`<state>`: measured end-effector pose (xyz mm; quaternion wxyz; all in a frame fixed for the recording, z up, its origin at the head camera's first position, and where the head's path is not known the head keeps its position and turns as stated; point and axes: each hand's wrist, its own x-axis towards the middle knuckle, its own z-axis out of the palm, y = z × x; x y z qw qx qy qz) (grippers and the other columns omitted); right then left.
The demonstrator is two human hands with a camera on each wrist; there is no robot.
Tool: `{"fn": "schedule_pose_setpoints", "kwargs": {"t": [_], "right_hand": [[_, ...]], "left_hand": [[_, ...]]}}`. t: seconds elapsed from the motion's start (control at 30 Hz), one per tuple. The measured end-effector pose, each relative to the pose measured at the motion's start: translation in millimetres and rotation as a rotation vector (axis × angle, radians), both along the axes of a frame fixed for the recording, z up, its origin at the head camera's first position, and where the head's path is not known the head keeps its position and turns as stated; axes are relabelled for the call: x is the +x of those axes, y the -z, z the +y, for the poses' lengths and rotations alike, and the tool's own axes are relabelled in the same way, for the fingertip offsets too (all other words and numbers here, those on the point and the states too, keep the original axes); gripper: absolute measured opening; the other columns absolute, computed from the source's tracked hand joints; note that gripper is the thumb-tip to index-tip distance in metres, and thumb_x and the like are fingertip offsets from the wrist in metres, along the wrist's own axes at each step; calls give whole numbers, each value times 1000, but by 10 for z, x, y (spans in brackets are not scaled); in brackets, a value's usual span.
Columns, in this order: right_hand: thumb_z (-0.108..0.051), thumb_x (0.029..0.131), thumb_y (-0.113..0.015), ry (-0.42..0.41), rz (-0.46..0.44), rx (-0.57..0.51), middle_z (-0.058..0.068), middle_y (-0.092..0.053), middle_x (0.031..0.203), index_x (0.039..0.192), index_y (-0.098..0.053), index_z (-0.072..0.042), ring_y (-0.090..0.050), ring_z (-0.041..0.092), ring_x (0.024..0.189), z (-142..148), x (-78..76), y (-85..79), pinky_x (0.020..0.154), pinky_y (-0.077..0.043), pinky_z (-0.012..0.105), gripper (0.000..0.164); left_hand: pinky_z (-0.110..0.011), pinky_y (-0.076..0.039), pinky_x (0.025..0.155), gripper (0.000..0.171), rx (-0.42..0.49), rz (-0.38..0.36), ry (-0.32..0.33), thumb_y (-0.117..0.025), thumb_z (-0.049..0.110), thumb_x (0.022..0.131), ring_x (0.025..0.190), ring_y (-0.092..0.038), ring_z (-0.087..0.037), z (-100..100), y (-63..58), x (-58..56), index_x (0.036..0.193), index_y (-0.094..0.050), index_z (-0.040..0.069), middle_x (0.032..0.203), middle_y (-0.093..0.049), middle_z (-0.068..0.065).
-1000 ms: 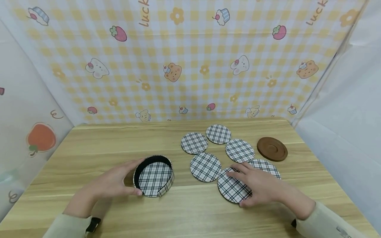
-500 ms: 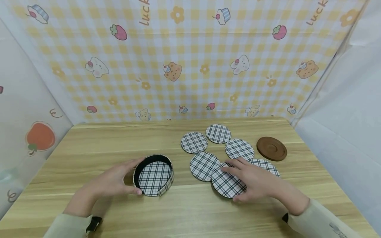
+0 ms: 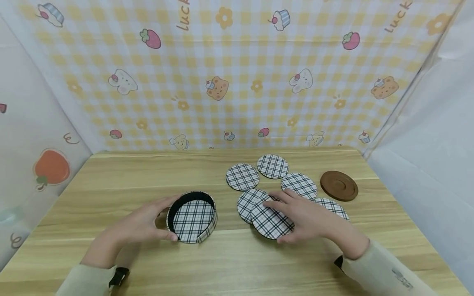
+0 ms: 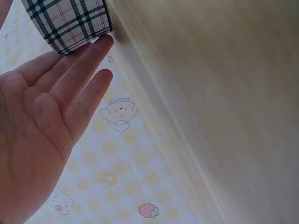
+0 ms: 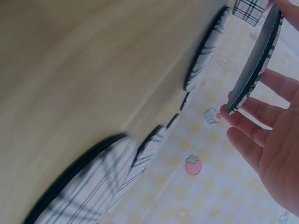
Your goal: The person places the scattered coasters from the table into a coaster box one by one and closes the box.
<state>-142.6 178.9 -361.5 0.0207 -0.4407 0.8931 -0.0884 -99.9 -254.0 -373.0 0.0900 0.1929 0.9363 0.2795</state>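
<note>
In the head view my left hand [image 3: 138, 224] spans a round plaid coaster holder [image 3: 210, 230] with a black lining, thumb on its near side and fingers on the far side. The left wrist view has the holder's outer wall [image 4: 77, 23] against the fingers. My right hand [image 3: 311, 216] grips a round plaid coaster [image 3: 269, 222] by its edge. That coaster is tilted and raised off the table in the right wrist view, its dark underside [image 5: 257, 56] showing. From above it overlaps another plaid coaster [image 3: 244, 205].
More plaid coasters lie flat behind and right: one at the back left [image 3: 242, 176], one at the back [image 3: 273, 166], another plaid coaster [image 3: 299, 185], and one partly behind the right arm [image 3: 333, 206]. A brown round dish [image 3: 338, 186] lies far right. A patterned cloth [image 3: 237, 111] hangs behind the table.
My right hand has moved left with the coaster, lifting it from the table and bringing it over the neighbouring coaster. The left hand and the coaster holder have stayed in place.
</note>
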Motion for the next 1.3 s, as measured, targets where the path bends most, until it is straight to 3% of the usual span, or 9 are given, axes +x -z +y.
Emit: {"fn": "schedule_pose_setpoints", "kwargs": {"t": [0.3, 0.6, 0.8, 1.0, 1.3], "right_hand": [[-56, 72, -80, -42, -1, -19, 12, -40, 155, 148, -45, -18, -44, 31, 137, -249, -74, -45, 102, -51, 50, 92], [-58, 76, -76, -69, -36, -10, 14, -35, 159, 152, -40, -20, -39, 38, 141, -558, -122, -95, 102, -52, 52, 93], [-62, 76, -73, -92, -27, 5, 10, -35, 159, 152, -39, -21, -39, 31, 140, -790, -135, -140, 93, -57, 42, 93], [-62, 78, -72, -106, -59, 19, 9, -33, 159, 153, -38, -23, -37, 26, 141, -1007, -134, -179, 107, -49, 43, 91], [-63, 76, -74, -163, -44, -17, 9, -36, 157, 152, -40, -22, -38, 25, 139, -1313, -184, -136, 109, -47, 42, 92]], "left_hand": [[-70, -38, 107, 113, 21, -1, 19, -80, 61, 67, 134, -47, -45, -5, -2, -11, 154, -33, 6, 153, -43, -22], [-69, -38, 108, 114, 35, -8, 19, -81, 61, 66, 134, -48, -44, -9, 14, -19, 153, -34, 6, 152, -45, -21], [-70, -38, 107, 115, 28, -6, 12, -81, 61, 65, 133, -48, -45, -13, 8, -13, 154, -33, 5, 152, -44, -23], [-68, -40, 107, 115, 24, -6, 23, -81, 60, 66, 130, -52, -44, -13, 5, -16, 153, -32, 3, 150, -45, -24], [-68, -41, 106, 113, 53, -1, 43, -82, 58, 67, 128, -53, -44, -10, 13, -22, 153, -34, 3, 150, -47, -23]]}}
